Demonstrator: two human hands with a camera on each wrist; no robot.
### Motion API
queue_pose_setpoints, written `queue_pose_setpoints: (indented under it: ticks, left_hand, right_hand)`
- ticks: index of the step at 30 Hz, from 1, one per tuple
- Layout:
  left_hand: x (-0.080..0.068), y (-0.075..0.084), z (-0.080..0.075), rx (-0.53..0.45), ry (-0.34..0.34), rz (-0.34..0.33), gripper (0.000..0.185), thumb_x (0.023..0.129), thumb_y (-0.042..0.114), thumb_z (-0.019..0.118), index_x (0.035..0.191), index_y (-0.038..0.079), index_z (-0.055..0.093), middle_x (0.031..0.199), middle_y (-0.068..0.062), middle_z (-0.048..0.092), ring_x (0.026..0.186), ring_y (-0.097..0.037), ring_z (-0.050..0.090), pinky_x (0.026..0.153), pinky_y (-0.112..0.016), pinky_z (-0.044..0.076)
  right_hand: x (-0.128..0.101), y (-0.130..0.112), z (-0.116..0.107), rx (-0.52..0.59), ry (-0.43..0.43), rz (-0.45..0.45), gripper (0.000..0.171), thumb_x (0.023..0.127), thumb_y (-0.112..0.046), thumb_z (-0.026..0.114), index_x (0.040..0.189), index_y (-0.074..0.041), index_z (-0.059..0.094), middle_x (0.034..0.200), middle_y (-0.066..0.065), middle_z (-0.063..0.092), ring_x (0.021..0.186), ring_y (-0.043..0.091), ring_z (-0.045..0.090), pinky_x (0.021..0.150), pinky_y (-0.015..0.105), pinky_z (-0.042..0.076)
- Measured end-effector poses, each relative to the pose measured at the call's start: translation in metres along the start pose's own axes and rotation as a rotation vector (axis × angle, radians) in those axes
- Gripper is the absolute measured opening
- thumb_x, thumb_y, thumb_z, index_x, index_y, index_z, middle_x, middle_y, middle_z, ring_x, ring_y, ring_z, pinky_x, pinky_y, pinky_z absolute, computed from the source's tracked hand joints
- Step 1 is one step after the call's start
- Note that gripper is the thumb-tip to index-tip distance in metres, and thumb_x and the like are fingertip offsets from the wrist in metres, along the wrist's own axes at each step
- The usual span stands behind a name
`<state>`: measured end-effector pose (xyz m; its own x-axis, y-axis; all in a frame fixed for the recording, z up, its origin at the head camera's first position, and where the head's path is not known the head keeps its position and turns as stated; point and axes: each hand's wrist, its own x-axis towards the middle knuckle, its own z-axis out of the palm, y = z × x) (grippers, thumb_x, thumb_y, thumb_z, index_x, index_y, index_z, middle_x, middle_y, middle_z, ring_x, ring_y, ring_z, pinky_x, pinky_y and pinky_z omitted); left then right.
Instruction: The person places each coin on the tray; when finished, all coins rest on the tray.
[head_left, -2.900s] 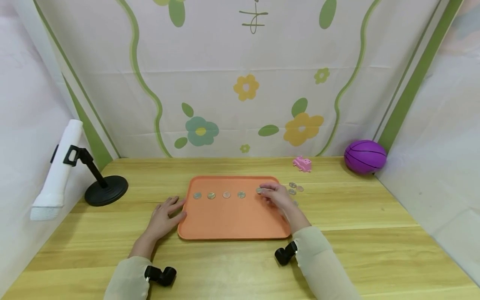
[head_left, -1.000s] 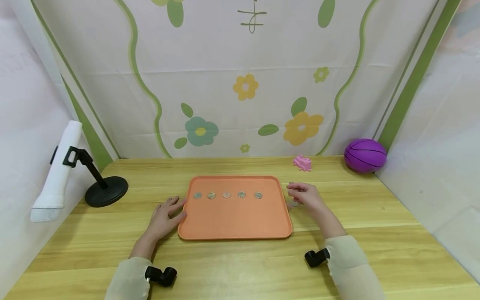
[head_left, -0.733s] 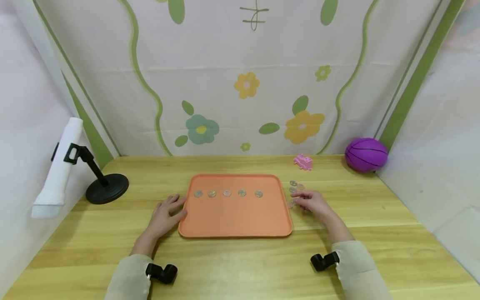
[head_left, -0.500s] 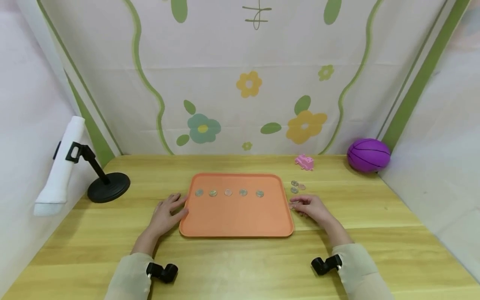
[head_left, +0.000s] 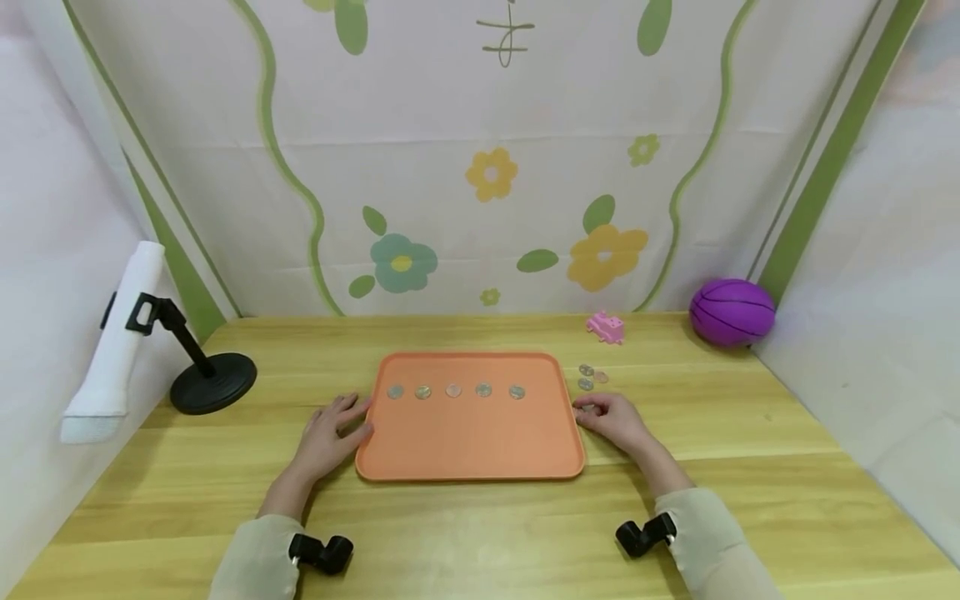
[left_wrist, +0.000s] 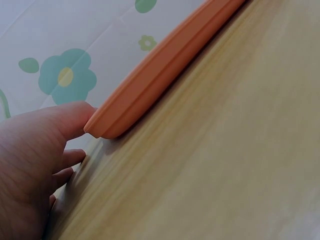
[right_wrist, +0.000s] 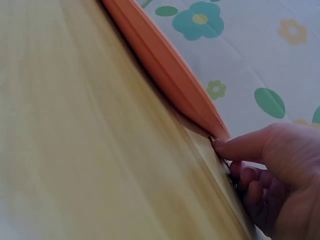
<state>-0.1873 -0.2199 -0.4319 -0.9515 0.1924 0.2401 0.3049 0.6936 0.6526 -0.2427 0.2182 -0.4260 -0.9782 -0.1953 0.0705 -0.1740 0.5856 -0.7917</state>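
Note:
An orange tray (head_left: 468, 450) lies on the table with a row of several coins (head_left: 453, 390) across it. My left hand (head_left: 327, 437) rests at the tray's left edge, fingers relaxed and touching the rim. By the right edge, my right hand (head_left: 615, 421) has its thumb and fingers curled low over the table. In the right wrist view, the thumb meets the thin dark edge of a coin (right_wrist: 212, 142) right against the tray; the fingers mostly hide it. Just beyond that hand lie a few loose coins (head_left: 586, 384).
A pink toy (head_left: 606, 327) and a purple ball (head_left: 731, 312) sit at the back right of the wooden table (head_left: 480, 533). On the left, a white microphone-like object (head_left: 112, 350) leans on a black stand (head_left: 213, 383). A flowered cloth (head_left: 450, 100) hangs behind.
My right hand set a coin down at the row's right end, then moved right to the loose coins and down to one by the tray edge. My left hand stays put.

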Motion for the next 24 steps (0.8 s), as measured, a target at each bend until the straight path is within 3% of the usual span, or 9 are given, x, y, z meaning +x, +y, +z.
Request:
queue_pose_setpoints:
  ticks: [8, 13, 24]
  left_hand:
    - [-0.0008, 0.0000, 0.0003, -0.004, 0.010, 0.010, 0.047, 0.086, 0.026, 0.053, 0.125, 0.002, 0.046, 0.130, -0.025, 0.032, 0.121, -0.041, 0.019, 0.095, -0.056, 0.005]
    - [-0.0004, -0.0002, 0.0006, -0.003, 0.011, 0.008, 0.047, 0.086, 0.026, 0.054, 0.125, 0.002, 0.046, 0.129, -0.025, 0.033, 0.121, -0.041, 0.019, 0.095, -0.056, 0.005]
    - [-0.0004, -0.0030, 0.0018, -0.016, 0.013, -0.003, 0.048, 0.085, 0.029, 0.054, 0.125, 0.003, 0.047, 0.130, -0.024, 0.033, 0.122, -0.040, 0.019, 0.095, -0.056, 0.004]
  right_hand:
    - [-0.0024, -0.0064, 0.0016, -0.107, -0.006, -0.040, 0.012, 0.078, -0.008, 0.063, 0.086, 0.000, 0.060, 0.059, 0.002, 0.045, 0.054, 0.014, 0.041, 0.050, 0.026, 0.035]
    - [-0.0043, -0.0095, 0.0015, -0.097, -0.028, -0.020, 0.011, 0.076, -0.003, 0.062, 0.083, 0.002, 0.056, 0.060, 0.003, 0.044, 0.055, 0.013, 0.041, 0.049, 0.024, 0.034]
    - [-0.0061, -0.0044, 0.0034, -0.062, 0.032, -0.036, 0.018, 0.072, -0.001, 0.065, 0.084, 0.001, 0.052, 0.074, 0.006, 0.049, 0.064, 0.015, 0.044, 0.054, 0.023, 0.038]
